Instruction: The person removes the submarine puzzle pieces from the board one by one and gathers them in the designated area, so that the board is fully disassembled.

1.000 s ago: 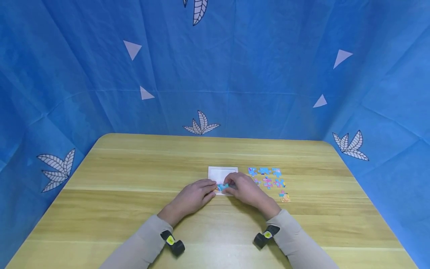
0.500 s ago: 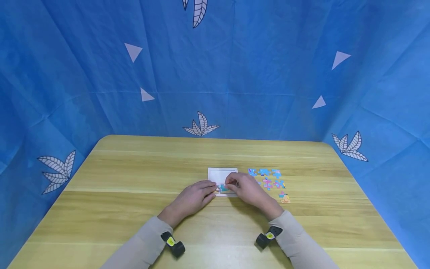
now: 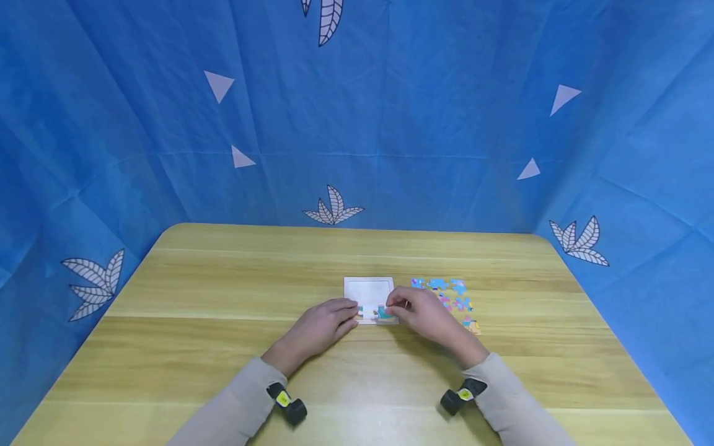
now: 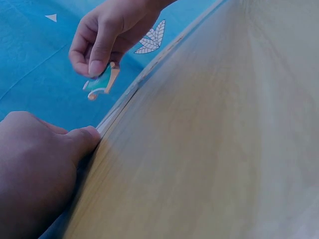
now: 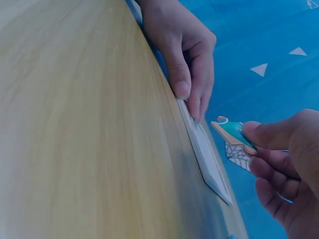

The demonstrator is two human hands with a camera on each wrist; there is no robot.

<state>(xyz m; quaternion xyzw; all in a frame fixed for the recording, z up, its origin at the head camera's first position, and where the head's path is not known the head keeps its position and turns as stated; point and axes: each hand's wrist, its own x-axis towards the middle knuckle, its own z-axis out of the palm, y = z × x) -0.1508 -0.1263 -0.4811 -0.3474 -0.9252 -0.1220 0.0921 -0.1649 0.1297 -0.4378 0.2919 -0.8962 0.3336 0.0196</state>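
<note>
A small white puzzle tray [image 3: 368, 292] lies on the table. My left hand [image 3: 323, 325] rests on its left side, fingers straight, the thumb at the near edge. Just by those fingertips, part of a puzzle piece shows in the tray's near left corner. My right hand [image 3: 426, 314] pinches a teal and orange puzzle piece [image 5: 232, 132] between thumb and fingers. In the right wrist view this piece is tilted and raised above the tray. From the head it overlaps the tray's near right corner.
Several loose puzzle pieces [image 3: 437, 284] lie to the right of the tray, partly hidden by my right hand; an orange and teal one [image 3: 474, 326] is nearest me. Behind the wooden table [image 3: 251, 266] hangs a blue cloth [image 3: 446, 124].
My right hand has shifted right with the teal puzzle piece, opening a gap between it and the piece by my left fingers. My left hand has stayed in place.
</note>
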